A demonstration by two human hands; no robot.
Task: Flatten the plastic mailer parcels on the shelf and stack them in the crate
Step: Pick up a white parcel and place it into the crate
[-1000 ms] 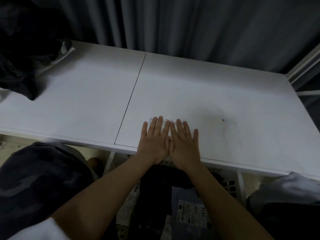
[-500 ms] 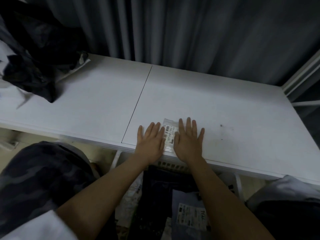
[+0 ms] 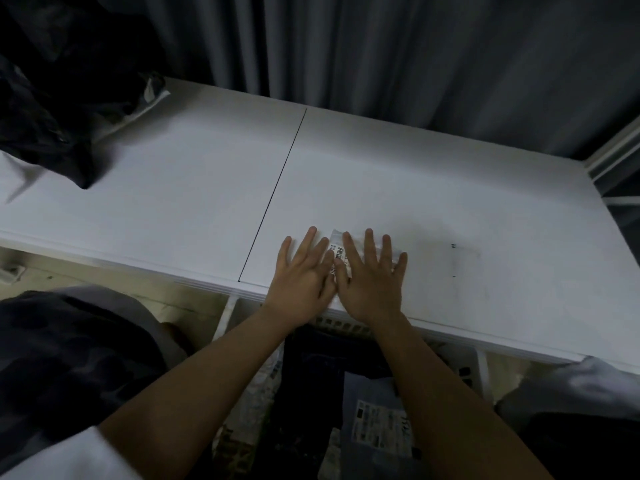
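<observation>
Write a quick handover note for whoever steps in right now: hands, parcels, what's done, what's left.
Left hand and right hand: both flat, fingers straight, pressing a small clear mailer with a barcode label at the shelf's front edge.
Crate below the shelf already holds flattened parcels, one a grey mailer with a label.
A heap of dark mailers waits at the shelf's far left.
Left: finish pressing, drop this one in the crate, then do the heap.

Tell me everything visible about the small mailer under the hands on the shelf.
The small mailer is a pale, glossy plastic packet, mostly hidden. A white label with a black barcode shows in the gap between the hands. It lies flat near the front edge of the white shelf. The left hand and right hand press on it, fingers straight and spread.
</observation>
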